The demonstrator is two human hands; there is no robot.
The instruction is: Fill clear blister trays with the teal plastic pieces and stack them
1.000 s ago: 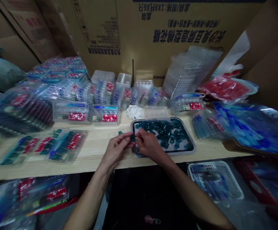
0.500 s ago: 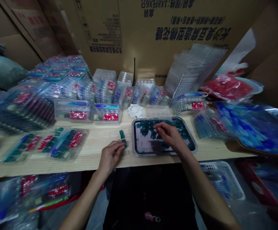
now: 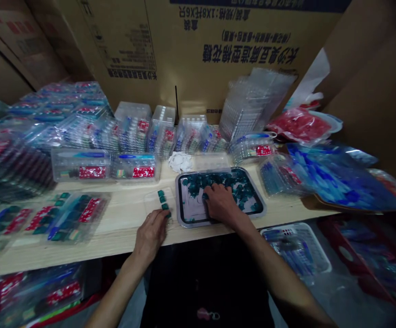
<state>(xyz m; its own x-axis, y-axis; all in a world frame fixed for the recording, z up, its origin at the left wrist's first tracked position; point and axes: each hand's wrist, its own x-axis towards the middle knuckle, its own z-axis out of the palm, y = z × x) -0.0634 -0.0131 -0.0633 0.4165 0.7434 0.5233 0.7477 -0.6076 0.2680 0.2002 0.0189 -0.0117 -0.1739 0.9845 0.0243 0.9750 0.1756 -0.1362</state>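
My left hand (image 3: 152, 233) is on the table's near side, its fingers closed at the lower end of a short row of dark green cube-like pieces (image 3: 163, 199). The row lies in a shallow clear plastic tray (image 3: 150, 199), whose near part my hand covers. Over a black-rimmed serving tray (image 3: 198, 222) strewn with loose green pieces (image 3: 241, 190), my right hand (image 3: 220, 202) points down. Its fingers are pinched together, with a green piece showing at the tips.
Filled clear packs with red spotted packets (image 3: 92, 172) line the left and back. Empty clear trays (image 3: 244, 109) are stacked behind the serving tray. White scraps (image 3: 180, 161), blue packets (image 3: 341, 182) and a red bag (image 3: 300, 125) lie around. A cardboard box (image 3: 184, 68) stands behind; a white basket (image 3: 321, 255) sits below.
My right hand has lowered into the green pieces and moved toward the tray's middle. My left hand stays at the row of pieces. The whole view has shifted with my head.
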